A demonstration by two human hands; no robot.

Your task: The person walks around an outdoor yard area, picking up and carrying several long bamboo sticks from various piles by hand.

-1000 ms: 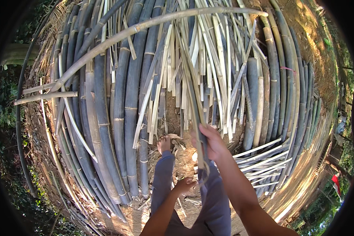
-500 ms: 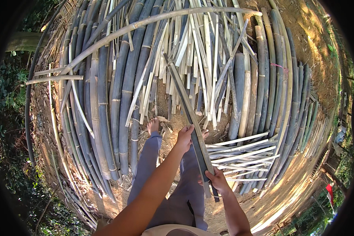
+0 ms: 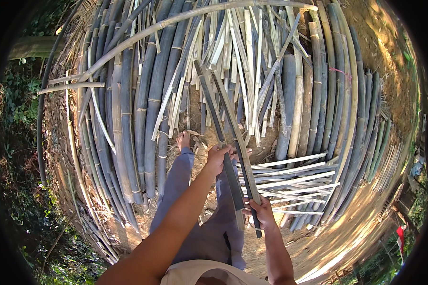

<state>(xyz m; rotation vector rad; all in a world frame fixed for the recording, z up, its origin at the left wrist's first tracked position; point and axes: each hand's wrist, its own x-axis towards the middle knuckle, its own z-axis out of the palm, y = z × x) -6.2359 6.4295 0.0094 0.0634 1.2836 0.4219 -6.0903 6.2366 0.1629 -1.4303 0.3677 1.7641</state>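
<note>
Bright sun on the right, shaded greenery left, sharp centre, fisheye bending and black rim

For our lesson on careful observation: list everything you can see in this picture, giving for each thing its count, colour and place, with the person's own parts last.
Whole bamboo poles: many, grey-green, lying side by side on the ground, left and right.
Split bamboo slats: many, pale yellow, heaped at top centre.
Laid-out slats: about a dozen, pale, crosswise at the person's right.
Held bamboo strips: two, dark grey-green, slanting up from the hands.
Long thin pole: one, pale, arching across the top.
Bare earth: brown, lower right.
Foliage: green, left edge.
Trousers: grey-blue, centre.
Bare foot: one visible, centre.
Left hand: grips one strip.
Right hand: grips the other strip's lower end.
</note>
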